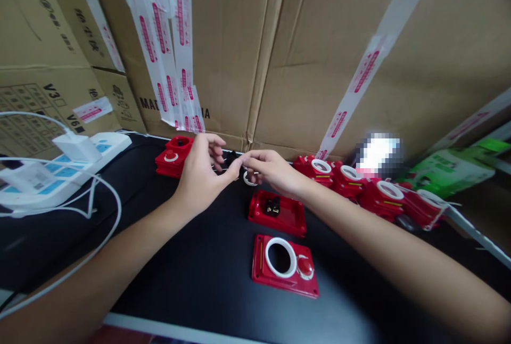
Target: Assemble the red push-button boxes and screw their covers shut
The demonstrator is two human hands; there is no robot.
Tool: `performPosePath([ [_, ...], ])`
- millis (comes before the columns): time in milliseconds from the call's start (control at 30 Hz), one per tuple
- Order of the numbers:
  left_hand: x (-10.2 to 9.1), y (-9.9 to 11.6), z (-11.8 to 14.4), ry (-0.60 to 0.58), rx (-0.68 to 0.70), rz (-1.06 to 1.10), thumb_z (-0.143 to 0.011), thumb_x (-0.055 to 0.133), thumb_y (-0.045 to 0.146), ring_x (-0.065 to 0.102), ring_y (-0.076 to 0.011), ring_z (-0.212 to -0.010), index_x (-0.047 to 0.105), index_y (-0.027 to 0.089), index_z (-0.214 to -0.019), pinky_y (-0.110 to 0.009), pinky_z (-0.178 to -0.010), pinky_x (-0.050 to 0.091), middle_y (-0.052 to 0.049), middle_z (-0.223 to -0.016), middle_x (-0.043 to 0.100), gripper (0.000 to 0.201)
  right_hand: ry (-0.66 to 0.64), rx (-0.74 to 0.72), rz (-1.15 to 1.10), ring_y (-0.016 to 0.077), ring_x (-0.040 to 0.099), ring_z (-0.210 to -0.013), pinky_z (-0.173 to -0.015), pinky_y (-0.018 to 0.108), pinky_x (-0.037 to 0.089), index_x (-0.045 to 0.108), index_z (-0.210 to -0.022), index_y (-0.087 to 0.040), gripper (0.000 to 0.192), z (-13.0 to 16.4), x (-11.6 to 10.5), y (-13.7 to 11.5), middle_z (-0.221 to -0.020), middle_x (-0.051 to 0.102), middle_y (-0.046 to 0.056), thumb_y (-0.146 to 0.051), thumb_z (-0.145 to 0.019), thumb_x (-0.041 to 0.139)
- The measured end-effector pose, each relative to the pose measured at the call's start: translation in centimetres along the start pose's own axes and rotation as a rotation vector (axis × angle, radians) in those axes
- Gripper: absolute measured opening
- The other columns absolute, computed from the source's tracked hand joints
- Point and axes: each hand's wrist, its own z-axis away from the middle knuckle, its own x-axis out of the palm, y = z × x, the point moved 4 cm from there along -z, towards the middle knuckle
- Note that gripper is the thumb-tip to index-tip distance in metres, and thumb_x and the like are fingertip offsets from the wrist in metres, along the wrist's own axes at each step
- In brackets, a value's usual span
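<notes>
Lying near the front edge of the desk point(191, 280) is a red plate with a white ring point(284, 265) and a round red button. Just behind it, an open red tray point(277, 212) is sitting with a small dark bit inside.

Farther back, toward the middle of the desk, the person's two hands are meeting over a small black part point(231, 158). It is looking tiny, light and hard, like plastic, so I think it could slip away easily; pinching it by its sides with the fingertips seems the best way to hold it. The left hand point(199, 171) is curling its fingers almost closed around the part. The right hand point(271, 169) is pinching with thumb and first finger nearly shut, touching the same part or a thin wire on it; I cannot tell which. A small white ring point(250, 178) is lying just under the right hand.

Along the back edge, more red boxes point(174, 156) are waiting on the left, and a row of red pieces point(359, 181) is standing on the right. A white power strip point(67, 165) with cables is resting at the left edge.
</notes>
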Motion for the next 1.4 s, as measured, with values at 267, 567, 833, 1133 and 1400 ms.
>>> performPosePath([
  [267, 1.7, -0.5, 0.8, -0.197, -0.159, 0.295, -0.088, 0.080, 0.032, 0.068, -0.0172, -0.090, 0.058, 0.023, -0.115, -0.027, -0.076, 0.060, 0.000, -0.097, 0.061, 0.036, 0.024, -0.002, -0.105, 0.0090, 0.053, -0.054, -0.055, 0.023, 0.042, 0.068, -0.089, -0.019, 0.028, 3.9, 0.8, -1.2, -0.066, 0.063, -0.006, -0.044, -0.088, 0.080],
  [567, 1.4, -0.5, 0.4, -0.261, -0.209, 0.309, -0.085, 0.080, 0.033, 0.073, -0.0223, -0.104, 0.064, 0.021, -0.114, -0.035, -0.090, 0.064, -0.006, -0.106, 0.068, 0.035, 0.087, -0.055, -0.105, 0.0093, 0.058, -0.061, -0.062, 0.024, 0.048, 0.071, -0.092, -0.017, 0.014, 4.7, -0.1, -2.5, -0.074, 0.065, -0.005, -0.027, -0.084, 0.074],
  [833, 0.7, -2.6, 0.0, -0.282, -0.125, -0.101, -0.078, 0.077, 0.023, 0.066, -0.0223, -0.088, 0.074, 0.022, -0.103, -0.036, -0.076, 0.060, -0.003, -0.098, 0.063, 0.025, 0.141, -0.150, 0.482, 0.0143, 0.067, -0.076, -0.066, 0.027, 0.049, 0.079, -0.103, -0.017, 0.014, 7.9, -5.2, -7.4, -0.087, 0.077, 0.001, -0.024, -0.092, 0.076],
  [1133, 2.2, 0.0, 1.5, -0.489, 0.118, -0.179, -0.092, 0.068, 0.022, 0.070, -0.0249, -0.106, 0.074, 0.023, -0.114, -0.038, -0.089, 0.065, -0.007, -0.117, 0.068, 0.023, -0.162, -0.052, 1.090, 0.0163, 0.063, -0.069, -0.062, 0.031, 0.042, 0.077, -0.088, -0.018, 0.005, 8.7, -2.5, -6.0, -0.086, 0.077, 0.006, -0.014, -0.091, 0.075],
  [1400, 3.9, -1.0, 3.9, -0.806, 0.114, -0.097, -0.093, 0.088, 0.041, 0.076, -0.0280, -0.117, 0.061, 0.028, -0.151, -0.045, -0.105, 0.067, -0.011, -0.146, 0.070, 0.066, -0.205, 0.083, 1.111, 0.0214, 0.068, -0.072, -0.061, 0.033, 0.043, 0.077, -0.092, -0.017, 0.003, 8.6, -2.6, -5.2, -0.097, 0.080, 0.012, -0.015, -0.093, 0.075],
])
